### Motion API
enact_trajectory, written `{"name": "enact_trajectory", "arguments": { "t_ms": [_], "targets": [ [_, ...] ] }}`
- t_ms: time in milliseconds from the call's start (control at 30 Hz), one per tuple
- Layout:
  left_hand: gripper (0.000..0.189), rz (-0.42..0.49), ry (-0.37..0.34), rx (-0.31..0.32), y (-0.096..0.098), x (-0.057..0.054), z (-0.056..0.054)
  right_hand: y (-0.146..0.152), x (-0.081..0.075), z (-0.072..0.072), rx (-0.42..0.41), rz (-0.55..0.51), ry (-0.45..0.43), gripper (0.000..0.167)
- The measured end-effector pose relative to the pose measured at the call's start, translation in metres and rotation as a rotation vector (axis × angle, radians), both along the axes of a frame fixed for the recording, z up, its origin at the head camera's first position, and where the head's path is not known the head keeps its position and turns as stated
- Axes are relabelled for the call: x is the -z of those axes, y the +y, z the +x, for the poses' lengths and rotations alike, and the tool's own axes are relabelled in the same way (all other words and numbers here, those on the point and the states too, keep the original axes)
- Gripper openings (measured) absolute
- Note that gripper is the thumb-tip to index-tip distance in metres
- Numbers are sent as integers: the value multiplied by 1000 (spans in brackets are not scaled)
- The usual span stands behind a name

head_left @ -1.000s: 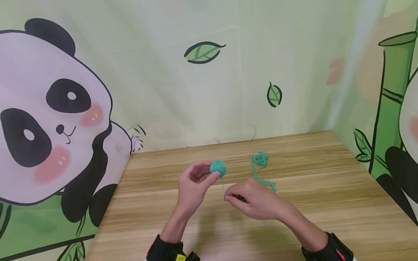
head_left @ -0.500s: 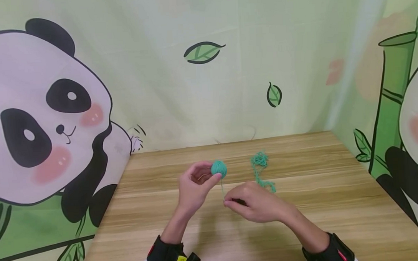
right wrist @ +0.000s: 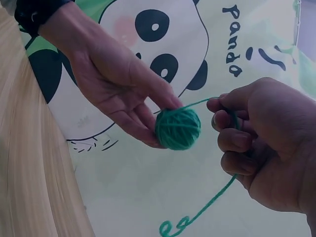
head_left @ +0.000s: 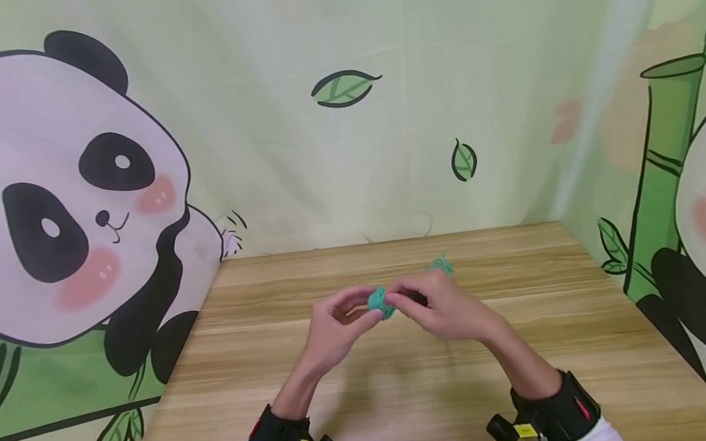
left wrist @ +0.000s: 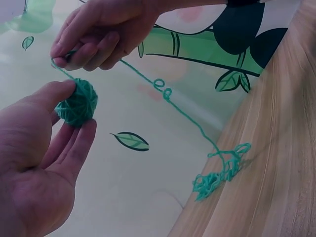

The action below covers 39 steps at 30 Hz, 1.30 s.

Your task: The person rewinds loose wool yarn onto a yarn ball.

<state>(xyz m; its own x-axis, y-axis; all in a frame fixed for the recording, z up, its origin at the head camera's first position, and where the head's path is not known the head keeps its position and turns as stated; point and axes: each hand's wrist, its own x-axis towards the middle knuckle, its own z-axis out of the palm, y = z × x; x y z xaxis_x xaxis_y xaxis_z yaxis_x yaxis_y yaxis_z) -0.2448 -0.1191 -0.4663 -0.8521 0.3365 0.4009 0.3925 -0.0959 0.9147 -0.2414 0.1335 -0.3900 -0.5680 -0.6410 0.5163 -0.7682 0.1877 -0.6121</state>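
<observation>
A small ball of green yarn [head_left: 376,303] is held above the table between the thumb and fingertips of my left hand [head_left: 335,328]. My right hand [head_left: 449,306] pinches the yarn strand [right wrist: 201,102] close to the ball, its other fingers curled round the same strand. From the ball the strand runs taut to the right fingertips, as the right wrist view shows. Below that hand it hangs with two small curls and leads down to a loose heap of yarn [left wrist: 217,177] on the table. In the head view the right hand hides most of that heap.
The wooden table [head_left: 246,341] lies under both hands. Behind it hangs a pale green cloth backdrop [head_left: 269,152] with printed pandas, leaves and bamboo. Black bands with small cameras sit on both wrists.
My right hand has risen from below the ball to its right side, right beside it. The ball and left hand have shifted slightly right and nearer to me.
</observation>
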Motion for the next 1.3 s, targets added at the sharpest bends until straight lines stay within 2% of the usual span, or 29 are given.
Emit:
{"name": "enact_trajectory", "arguments": {
  "t_ms": [167, 333, 467, 600, 800, 967, 1200, 1300],
  "targets": [
    [39, 8, -9, 85, 2, -3, 3, 2, 0, -6, 42, -24, -35, 14],
    [41, 43, 17, 163, 3, -3, 5, 2, 5, -12, 91, -53, -101, 14],
    [42, 54, 31, 182, 5, -5, 7, 2, 13, -18, 119, -72, -169, 16],
    [43, 61, 34, 180, 6, -7, 9, 2, 25, -24, 103, -85, -246, 19],
    [41, 77, 45, 146, 7, -9, 9, 2, 44, -30, 28, -112, -353, 23],
    [41, 73, 53, 96, 5, -10, 9, -1, 59, -31, 29, -124, -382, 24],
    [42, 40, 45, -42, 3, -12, 8, -8, 72, -24, 33, -98, -353, 25],
    [42, 43, 42, -75, 2, -13, 6, -10, 74, -18, 40, -75, -326, 22]
  ]
}}
